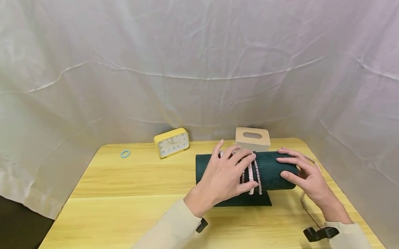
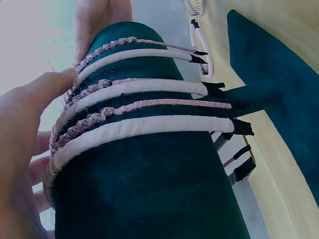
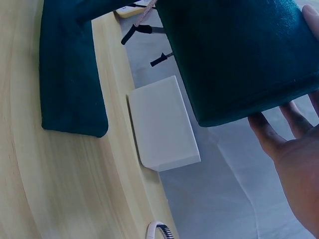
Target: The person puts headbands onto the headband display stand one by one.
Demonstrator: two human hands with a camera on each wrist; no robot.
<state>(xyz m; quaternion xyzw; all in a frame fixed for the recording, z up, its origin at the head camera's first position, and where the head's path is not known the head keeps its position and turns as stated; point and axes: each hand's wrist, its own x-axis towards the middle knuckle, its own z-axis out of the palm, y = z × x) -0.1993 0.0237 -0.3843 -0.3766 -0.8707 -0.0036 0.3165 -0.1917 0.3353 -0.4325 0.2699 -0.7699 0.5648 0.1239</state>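
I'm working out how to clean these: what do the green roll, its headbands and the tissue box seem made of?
Green roll: probably velvet or suede-like fabric, by its soft, mottled, low-sheen surface.
Headbands: some seem wrapped in pale ribbon, from the slanting seams; others look like braided cord.
Tissue box: smooth, whitish sides suggest plastic; its tan lid may be wood or a lookalike.

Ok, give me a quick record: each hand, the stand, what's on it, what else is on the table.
left hand: touching the headbands
right hand: touching the roll's right end
stand: dark green, horizontal roll on a base
headbands: over the roll, white and braided ones
loose headband: on table, partly behind right wrist
box: behind the stand
clock: yellow, back of table
ring: blue, left of clock
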